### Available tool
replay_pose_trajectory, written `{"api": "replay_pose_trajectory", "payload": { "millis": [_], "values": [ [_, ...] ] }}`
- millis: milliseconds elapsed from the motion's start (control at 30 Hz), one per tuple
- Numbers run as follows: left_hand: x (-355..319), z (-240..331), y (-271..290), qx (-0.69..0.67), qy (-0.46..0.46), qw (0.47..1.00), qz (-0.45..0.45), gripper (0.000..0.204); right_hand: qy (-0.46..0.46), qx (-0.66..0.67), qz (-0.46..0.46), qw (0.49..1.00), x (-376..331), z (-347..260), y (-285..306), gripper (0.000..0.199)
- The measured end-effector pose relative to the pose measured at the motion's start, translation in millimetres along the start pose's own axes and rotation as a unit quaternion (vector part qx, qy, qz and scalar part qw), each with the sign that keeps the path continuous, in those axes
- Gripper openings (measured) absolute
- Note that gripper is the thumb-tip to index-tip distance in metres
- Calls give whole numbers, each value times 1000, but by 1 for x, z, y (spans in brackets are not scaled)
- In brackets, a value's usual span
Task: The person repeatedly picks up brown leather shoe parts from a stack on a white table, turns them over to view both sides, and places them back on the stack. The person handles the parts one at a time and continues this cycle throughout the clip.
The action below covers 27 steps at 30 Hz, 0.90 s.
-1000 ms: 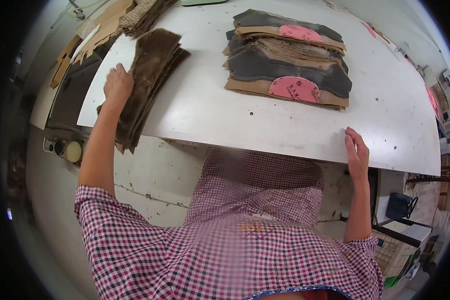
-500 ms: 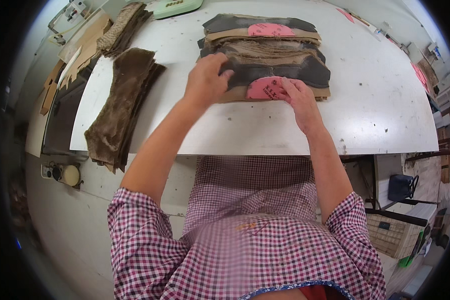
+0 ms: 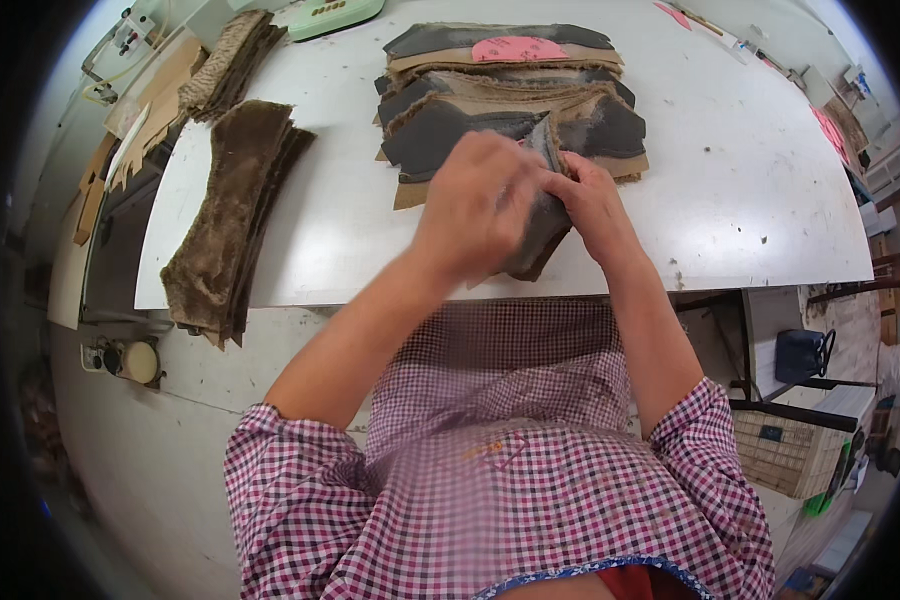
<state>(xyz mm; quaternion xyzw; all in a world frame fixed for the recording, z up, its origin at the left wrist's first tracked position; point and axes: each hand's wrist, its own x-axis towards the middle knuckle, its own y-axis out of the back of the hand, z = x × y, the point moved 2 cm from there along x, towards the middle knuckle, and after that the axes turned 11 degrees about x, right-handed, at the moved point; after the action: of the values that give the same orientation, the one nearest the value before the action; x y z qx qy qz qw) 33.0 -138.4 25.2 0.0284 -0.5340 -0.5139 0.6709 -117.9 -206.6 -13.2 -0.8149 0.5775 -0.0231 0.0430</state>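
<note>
A grey-and-brown piece (image 3: 542,238) has come up off the stack (image 3: 605,132) and now tilts near the front edge of the counter (image 3: 735,220), the right hand (image 3: 598,210) pinching it; the left hand (image 3: 478,205) blurs across it, its grip impossible to tell; brown furry pieces (image 3: 232,200) lie to the left

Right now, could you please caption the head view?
Right hand grips a dark grey fuzzy-edged piece, left hand blurred close by, at a white table.
</note>
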Motion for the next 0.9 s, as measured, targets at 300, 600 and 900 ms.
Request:
{"api": "replay_pose_trajectory", "payload": {
  "millis": [300,600,900],
  "values": [
    [-12,-71,-45,67,111,988,-86,16,-100,153,-8,983,-62,-41,85,45],
    [-38,7,-51,-432,275,847,-141,51,21,282,19,959,-140,-45,112,63],
    [-41,28,-6,-738,375,561,-1,53,-33,40,-70,996,-120,-37,38,61]
  ]
}}
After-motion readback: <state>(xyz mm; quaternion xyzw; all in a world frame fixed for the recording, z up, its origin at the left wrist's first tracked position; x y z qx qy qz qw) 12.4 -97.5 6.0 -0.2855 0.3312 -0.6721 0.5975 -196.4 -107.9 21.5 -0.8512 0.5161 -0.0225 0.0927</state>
